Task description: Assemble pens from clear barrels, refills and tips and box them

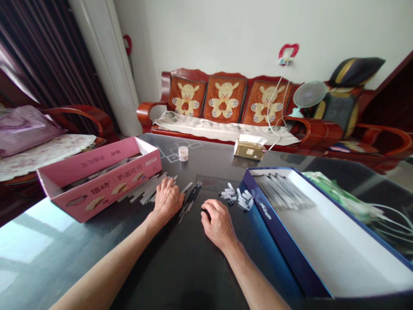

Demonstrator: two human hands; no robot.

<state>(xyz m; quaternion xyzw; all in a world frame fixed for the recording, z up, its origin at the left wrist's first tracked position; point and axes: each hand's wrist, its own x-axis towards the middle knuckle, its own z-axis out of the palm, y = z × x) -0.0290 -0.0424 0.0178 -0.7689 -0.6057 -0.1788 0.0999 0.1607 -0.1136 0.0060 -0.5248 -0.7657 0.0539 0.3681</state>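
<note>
My left hand (pixel 168 198) is over a spread of clear pen barrels (pixel 142 191), its fingers bent down and close together; what lies under them is hidden. A short pale tube (pixel 186 187) shows just beyond its fingertips. Right of it lies a small bundle of thin black pen refills (pixel 192 199). My right hand (pixel 217 221) is low over the table, fingers curled toward the thumb; I cannot make out what is in them. Beyond it sits a loose heap of white and grey pen caps (pixel 243 199), several with dark ends.
A pink carton (pixel 119 185) holding more thin sticks stands at left. At right is a blue-rimmed box (pixel 290 245) with a row of pens (pixel 280 189). A small jar (pixel 183 153), a tissue box (pixel 249 150) and a green plastic bag (pixel 342 189) are on the dark table (pixel 161 267).
</note>
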